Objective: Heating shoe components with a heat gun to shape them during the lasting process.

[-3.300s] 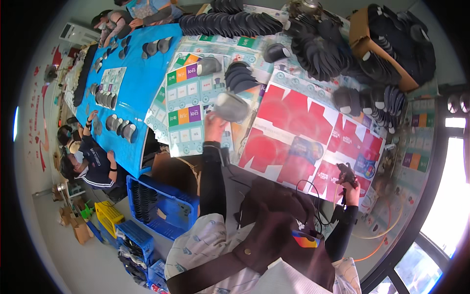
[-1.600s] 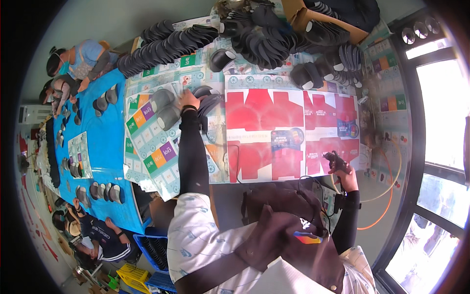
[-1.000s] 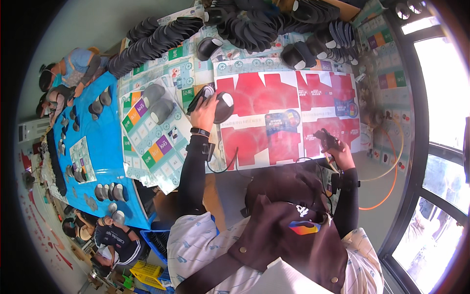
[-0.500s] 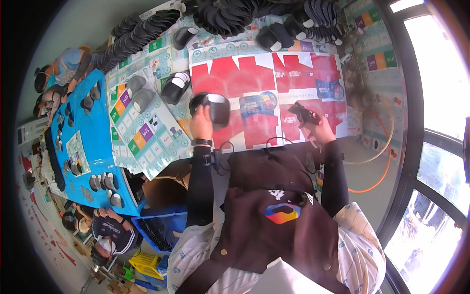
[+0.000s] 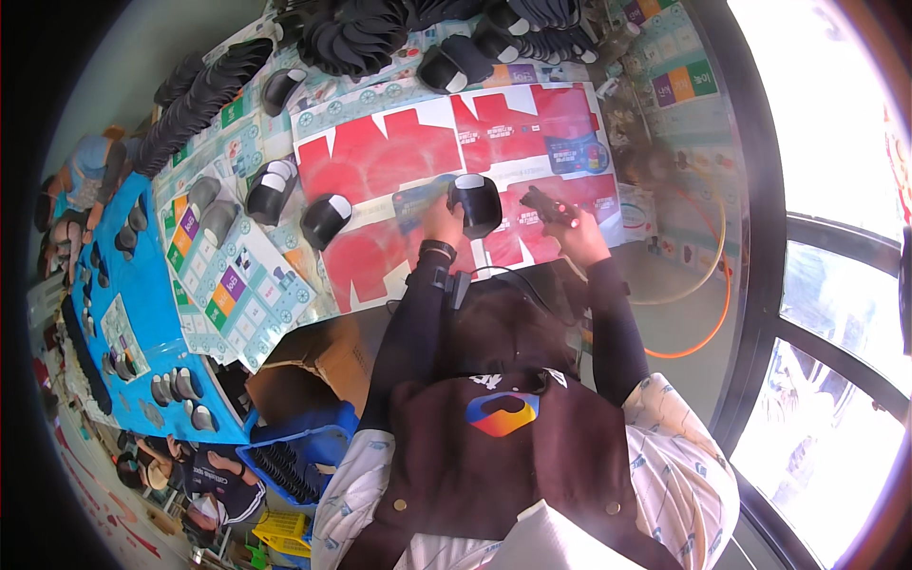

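1 rounded black piece (image 5: pixel 482 211) in work, pinched at its left side by the fingers of the left hand (image 5: pixel 443 224). Pale band across its far end, black body below, corners rounded. Right hand (image 5: pixel 581 242): fingers wrapped round a dark gun-like tool (image 5: pixel 548 205), just right of the piece. Progress judged partial: 1 loose piece (image 5: pixel 326 221) left of the left fingers, at the edge of the red printed sheet (image 5: pixel 375 160); many more in dark stacks (image 5: pixel 351 40) beyond them. Finish unclear at this resolution, so done and undone cannot be sorted.
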### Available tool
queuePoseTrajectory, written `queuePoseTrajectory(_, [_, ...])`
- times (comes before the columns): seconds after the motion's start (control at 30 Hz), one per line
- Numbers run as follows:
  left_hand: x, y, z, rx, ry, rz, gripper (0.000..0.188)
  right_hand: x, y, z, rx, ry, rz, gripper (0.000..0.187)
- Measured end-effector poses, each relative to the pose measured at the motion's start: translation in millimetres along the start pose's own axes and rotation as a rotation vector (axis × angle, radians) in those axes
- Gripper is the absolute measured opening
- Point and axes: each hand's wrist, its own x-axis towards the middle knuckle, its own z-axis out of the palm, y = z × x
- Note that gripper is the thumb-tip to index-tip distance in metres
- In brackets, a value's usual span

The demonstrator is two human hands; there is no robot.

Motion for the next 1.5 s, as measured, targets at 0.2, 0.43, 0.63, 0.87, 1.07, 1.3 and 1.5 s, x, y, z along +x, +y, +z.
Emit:
queuePoseTrajectory(0.2, [35,1,24,0.067,0.053,-0.007,0.033,5,35,-24,-0.12,0.004,-0.099,0.044])
queuePoseTrajectory(0.43, [51,-12,31,0.077,-0.071,-0.029,0.04,28,-10,1,-0.098,-0.122,-0.111,0.037])
queuePoseTrajectory(0.63, [45,-34,29,-0.056,-0.114,-0.106,0.035,60,-32,30,-0.223,-0.072,-0.281,0.028])
queuePoseTrajectory(0.87, [41,-7,15,-0.28,-0.241,-0.234,0.047,71,-31,36,-0.212,-0.028,-0.342,0.028])
queuePoseTrajectory(1.07, [41,-2,14,-0.377,-0.252,-0.273,0.044,76,-27,28,-0.316,0.002,-0.242,0.025])
queuePoseTrajectory(1.3, [41,-24,27,-0.469,-0.144,-0.262,0.038,69,-43,36,-0.272,-0.067,-0.268,0.024])
queuePoseTrajectory(1.5, [44,-13,17,-0.476,-0.281,-0.283,0.036,78,-14,26,-0.352,0.026,-0.196,0.026])
